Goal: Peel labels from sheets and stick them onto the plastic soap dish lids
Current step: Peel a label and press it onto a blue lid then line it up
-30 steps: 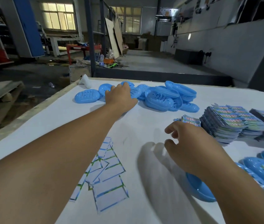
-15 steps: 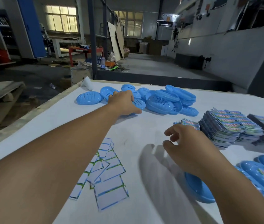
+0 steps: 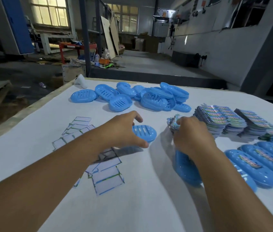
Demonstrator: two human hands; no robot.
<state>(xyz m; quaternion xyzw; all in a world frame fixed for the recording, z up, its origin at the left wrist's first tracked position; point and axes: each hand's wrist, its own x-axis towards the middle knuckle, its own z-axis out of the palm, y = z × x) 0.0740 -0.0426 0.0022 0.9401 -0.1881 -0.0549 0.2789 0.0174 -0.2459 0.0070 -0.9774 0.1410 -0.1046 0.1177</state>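
Observation:
My left hand (image 3: 122, 131) grips a blue slotted soap dish lid (image 3: 146, 133) just above the white table, near its middle. My right hand (image 3: 191, 136) reaches onto a small pile of colourful label sheets (image 3: 172, 122); its fingertips touch the top sheet, and whether they pinch it is hidden. Under my right wrist lies another blue lid (image 3: 186, 169). A heap of unlabelled blue lids (image 3: 154, 97) sits at the table's far side. Labelled lids (image 3: 257, 164) lie in a row at the right.
Taller stacks of label sheets (image 3: 219, 121) stand right of my right hand. Empty white backing sheets (image 3: 105, 174) lie scattered under my left forearm. The table's left edge (image 3: 23, 111) drops to a workshop floor. A white object (image 3: 80, 79) sits at the far left corner.
My left hand has pulled back from the far heap toward the table's middle, bringing one blue lid with it. My right hand has moved forward onto the small label pile.

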